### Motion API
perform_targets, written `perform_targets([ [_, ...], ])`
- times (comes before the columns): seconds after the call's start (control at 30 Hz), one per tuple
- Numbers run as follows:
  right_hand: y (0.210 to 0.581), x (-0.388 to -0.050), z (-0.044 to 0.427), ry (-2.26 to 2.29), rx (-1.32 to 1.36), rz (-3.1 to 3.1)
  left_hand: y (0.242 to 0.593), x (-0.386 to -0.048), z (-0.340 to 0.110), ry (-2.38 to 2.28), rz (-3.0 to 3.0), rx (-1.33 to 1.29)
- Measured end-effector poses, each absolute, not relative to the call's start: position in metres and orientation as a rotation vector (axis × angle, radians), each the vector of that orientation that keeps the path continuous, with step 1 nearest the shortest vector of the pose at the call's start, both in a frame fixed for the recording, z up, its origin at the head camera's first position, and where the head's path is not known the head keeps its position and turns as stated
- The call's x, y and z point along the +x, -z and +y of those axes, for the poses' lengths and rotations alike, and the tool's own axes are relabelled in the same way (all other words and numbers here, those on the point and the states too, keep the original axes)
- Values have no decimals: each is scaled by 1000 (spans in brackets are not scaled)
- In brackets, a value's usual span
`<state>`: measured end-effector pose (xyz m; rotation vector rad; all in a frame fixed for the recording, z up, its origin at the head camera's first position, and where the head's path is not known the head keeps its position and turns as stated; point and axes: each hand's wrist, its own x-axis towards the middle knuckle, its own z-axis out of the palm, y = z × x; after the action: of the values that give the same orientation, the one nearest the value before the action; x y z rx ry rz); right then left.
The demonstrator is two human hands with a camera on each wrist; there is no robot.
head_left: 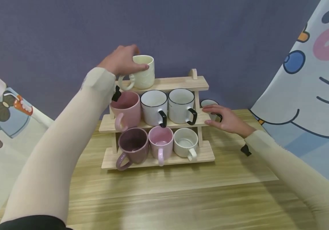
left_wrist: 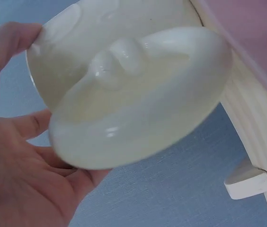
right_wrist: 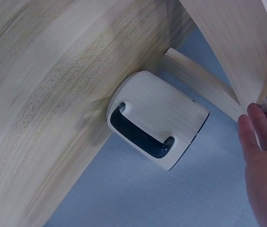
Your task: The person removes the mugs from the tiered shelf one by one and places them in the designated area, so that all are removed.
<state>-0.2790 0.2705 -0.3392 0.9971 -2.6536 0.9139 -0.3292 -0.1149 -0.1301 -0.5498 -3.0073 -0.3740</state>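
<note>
My left hand (head_left: 123, 60) grips a cream mug (head_left: 145, 74) by its rim, thumb on the near side, at the left of the top shelf (head_left: 171, 83). In the left wrist view, the mug's thick looped handle (left_wrist: 124, 137) has small bumps inside; whether its base touches the shelf cannot be told. My right hand (head_left: 228, 119) holds the right end of the wooden rack's middle shelf (head_left: 202, 118), thumb toward the front. The right wrist view shows fingertips (right_wrist: 253, 108) against the shelf end, the thumb hidden. Beyond that hand stands a white mug with black handle (right_wrist: 157, 113).
A pink mug (head_left: 130, 107) and two white black-rimmed mugs (head_left: 154, 111) (head_left: 180, 110) fill the middle shelf. Below stand a mauve mug (head_left: 137, 153), a light pink mug (head_left: 164, 148) and a small white mug (head_left: 183, 148). Blue-grey cloth (head_left: 210, 38) hangs behind the wood-grain table (head_left: 167, 198).
</note>
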Motion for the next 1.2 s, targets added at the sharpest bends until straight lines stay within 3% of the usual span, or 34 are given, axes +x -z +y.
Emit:
perform_targets([
  [0.37, 341, -283, 270, -906, 977, -2670, 121, -321, -133, 472, -2927, -451],
  [1.2, 342, -286, 276, -896, 963, -2666, 105, -281, -231, 588, -2813, -231],
])
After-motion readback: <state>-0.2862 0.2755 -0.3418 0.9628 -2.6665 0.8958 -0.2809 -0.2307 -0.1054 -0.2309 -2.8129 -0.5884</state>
